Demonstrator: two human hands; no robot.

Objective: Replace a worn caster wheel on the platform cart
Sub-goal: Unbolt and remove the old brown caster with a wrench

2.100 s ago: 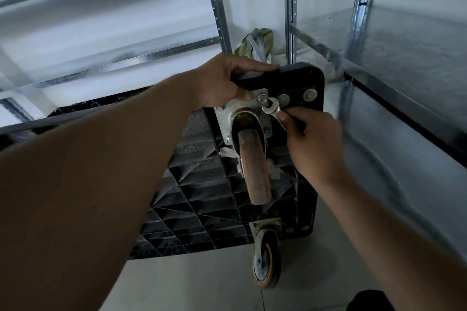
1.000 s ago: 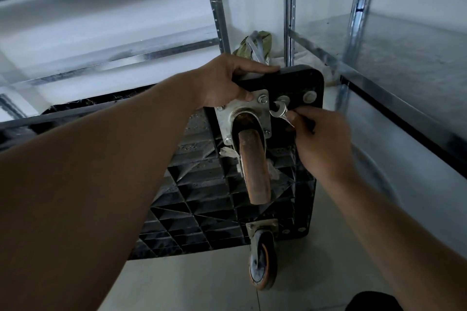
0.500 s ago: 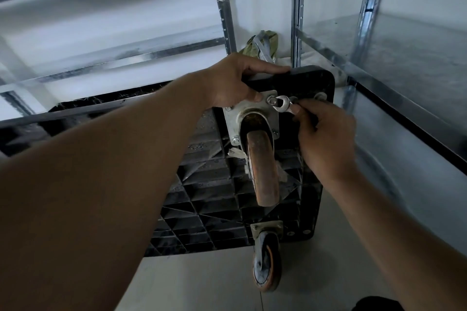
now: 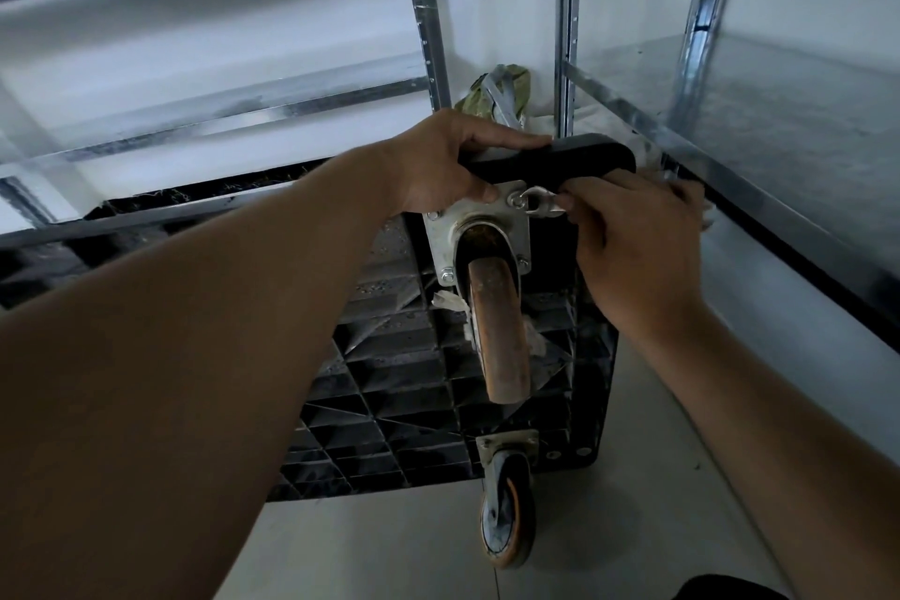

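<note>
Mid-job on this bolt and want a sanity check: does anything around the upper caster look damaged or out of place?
Yes. The tread of the upper caster wheel looks brown and worn, unlike the orange-rimmed lower caster. White scraps, perhaps paper or tape, are lodged beside it against the ribbed underside of the cart.

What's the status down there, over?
Left hand grips cart edge. Right hand holds wrench on top plate bolt. Worn wheel not yet off. Nothing blocking.
</note>
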